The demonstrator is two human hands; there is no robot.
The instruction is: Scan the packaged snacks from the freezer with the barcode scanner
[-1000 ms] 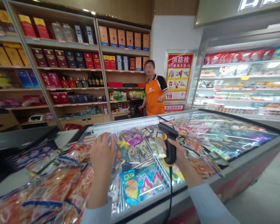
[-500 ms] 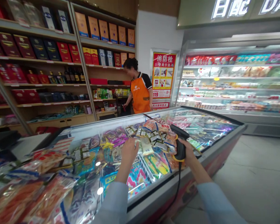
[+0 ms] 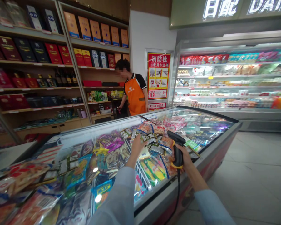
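Note:
My right hand [image 3: 183, 153] is wrapped round the handle of a black and yellow barcode scanner [image 3: 178, 150], held above the freezer's front rim. The scanner's cable hangs down in front of the freezer. My left hand [image 3: 137, 148] reaches in among small silver and dark food packets [image 3: 152, 137]; its fingertips are largely hidden, so I cannot see whether they grip one. Just under that hand lies a pale packet [image 3: 144, 153]. Nearer to me are yellow and green corn packs [image 3: 154, 168] in a white wire basket.
The long chest freezer [image 3: 208, 150] has glass lids at its right end. Bagged frozen food [image 3: 42, 200] is piled at near left. A person in an orange apron [image 3: 136, 97] stands behind it, beside shelves of boxes [image 3: 49, 53]. A lit chilled cabinet [image 3: 229, 81] stands at back right.
My left hand has moved right and slightly forward, from beside the pale packet to the small packets beyond it. The scanner stays in my right hand. The view has turned slightly right.

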